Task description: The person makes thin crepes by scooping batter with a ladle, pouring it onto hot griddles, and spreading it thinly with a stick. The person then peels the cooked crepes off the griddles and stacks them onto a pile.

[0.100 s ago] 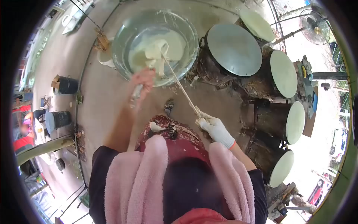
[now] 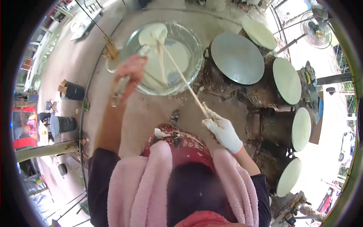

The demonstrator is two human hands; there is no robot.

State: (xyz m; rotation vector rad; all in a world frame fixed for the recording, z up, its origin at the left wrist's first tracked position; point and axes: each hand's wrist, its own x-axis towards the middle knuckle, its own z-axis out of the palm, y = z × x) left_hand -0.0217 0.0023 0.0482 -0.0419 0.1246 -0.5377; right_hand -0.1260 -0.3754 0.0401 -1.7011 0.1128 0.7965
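Note:
My right hand [image 2: 225,132], in a white knitted glove with an orange cuff, grips the near end of a long thin stick [image 2: 181,75]. A rounded head [image 2: 153,34] coated in pale batter is at its far end, over a large translucent tub [image 2: 198,49]. From this head a thick ribbon of batter [image 2: 162,62] runs down into the tub, where more batter [image 2: 179,56] lies. Bare and closed, my left hand [image 2: 130,70] is at the tub's near left edge around a shiny metal tool [image 2: 120,89]. Blur hides the tool's exact kind.
Several round, pale-topped stoves line the right, the nearest to the tub with a grey griddle plate [image 2: 237,58]. Dark buckets [image 2: 62,124] stand at left. A fan [image 2: 315,30] is at upper right. A pink towel [image 2: 128,185] hangs over my shoulders.
The stick's batter-coated head has moved farther out toward the tub's far left rim, and a longer ribbon of batter hangs from it. My left hand has shifted left and slightly farther out.

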